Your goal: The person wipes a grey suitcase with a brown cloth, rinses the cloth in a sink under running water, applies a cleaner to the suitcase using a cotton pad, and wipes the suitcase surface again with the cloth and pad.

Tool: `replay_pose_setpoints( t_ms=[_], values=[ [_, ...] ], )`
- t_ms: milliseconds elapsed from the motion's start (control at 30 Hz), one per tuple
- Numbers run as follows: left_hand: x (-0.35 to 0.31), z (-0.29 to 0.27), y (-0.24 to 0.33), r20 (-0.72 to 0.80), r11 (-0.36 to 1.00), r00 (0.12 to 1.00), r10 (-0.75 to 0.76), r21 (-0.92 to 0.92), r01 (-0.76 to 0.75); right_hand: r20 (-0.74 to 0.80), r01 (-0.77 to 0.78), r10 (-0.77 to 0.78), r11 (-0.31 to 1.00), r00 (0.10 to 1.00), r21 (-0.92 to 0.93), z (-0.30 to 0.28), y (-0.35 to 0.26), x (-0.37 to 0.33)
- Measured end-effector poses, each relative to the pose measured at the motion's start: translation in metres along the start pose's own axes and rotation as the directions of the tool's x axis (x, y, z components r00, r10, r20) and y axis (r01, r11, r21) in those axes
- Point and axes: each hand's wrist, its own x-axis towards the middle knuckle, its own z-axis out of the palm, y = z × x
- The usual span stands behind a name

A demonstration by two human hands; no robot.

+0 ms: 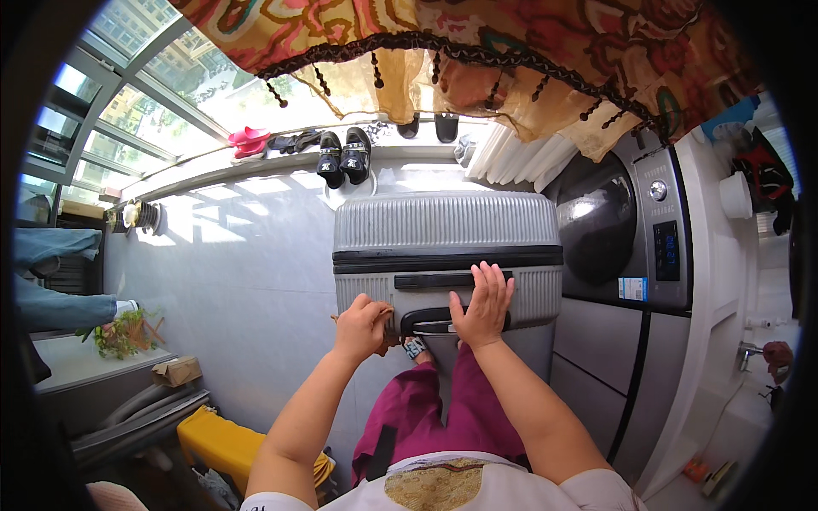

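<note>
- A grey ribbed suitcase (446, 247) stands upright on the pale floor (247, 289), straight ahead of the person and close to their legs.
- The right hand (483, 305) lies flat and spread wide on the near face of the suitcase, palm over the right end of its black handle (434, 321), fingers reaching up to the dark strip above; it grips nothing.
- The left hand (365, 326) is curled tight around a small brownish cloth (389, 322), pressed to the suitcase just left of the handle.
- A foot in a patterned sandal (415, 347) shows at the foot of the suitcase, below the handle.
- Right of the suitcase, just beside it, stands a silver front-loading washing machine (626, 247).
- Beyond the suitcase, on the window ledge (256, 175), sit a pair of black sandals (344, 157) and, further left, a pair of pink slippers (248, 140).
- Above the suitcase hangs a patterned orange cloth (477, 51) with a beaded fringe.
- Left of the suitcase and nearer the person, a yellow box (217, 439) lies on the floor.
</note>
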Motion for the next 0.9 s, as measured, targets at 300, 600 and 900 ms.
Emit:
replay_pose_setpoints(
  t_ms=[300, 600, 900],
  values=[
    [-0.001, 0.031, 0.001, -0.238, 0.997, 0.971, 0.019, 0.084, 0.001, -0.009, -0.015, 0.015, 0.999, 1.000, -0.032, 0.005, 0.001, 0.004],
    [0.041, 0.026, -0.003, -0.369, 0.993, 0.929, 0.018, 0.118, 0.027, -0.003, -0.001, 0.001, 1.000, 1.000, -0.028, 0.005, -0.002, 0.006],
    [0.026, 0.028, -0.001, -0.271, 0.982, 0.962, -0.042, 0.168, 0.090, -0.012, -0.006, 0.006, 1.000, 1.000, -0.023, 0.005, -0.004, 0.007]
  ],
)
